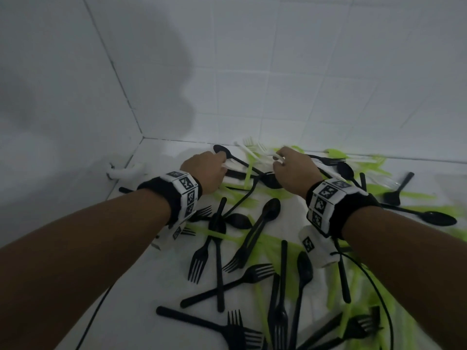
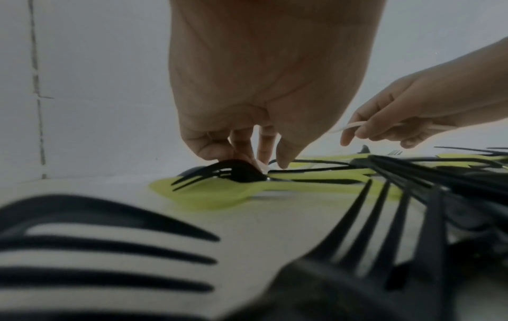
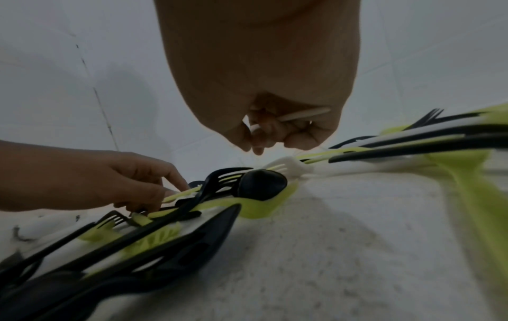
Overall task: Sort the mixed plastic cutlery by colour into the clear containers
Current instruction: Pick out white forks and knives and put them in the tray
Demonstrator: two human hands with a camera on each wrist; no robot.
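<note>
Black, lime-green and white plastic cutlery [image 1: 252,238] lies mixed on a white surface. Both hands are at the far end of the pile, near the tiled wall. My right hand [image 1: 279,160] curls round a white cutlery piece [image 3: 307,113], lifted just above the heap; the same piece [image 2: 346,127] shows in the left wrist view. My left hand [image 1: 222,162] reaches down into the pile, thumb and index pinching a pale handle [image 3: 178,194] beside a black fork [image 2: 219,173] and a green spoon [image 2: 214,195]. More white forks [image 1: 252,145] lie against the wall. No container shows plainly.
White tiled walls [image 1: 278,84] meet in a corner at the left, close behind the pile. A crumpled white object [image 1: 121,171] sits at the foot of the left wall. A thin black cable [image 1: 379,299] runs across the cutlery at lower right.
</note>
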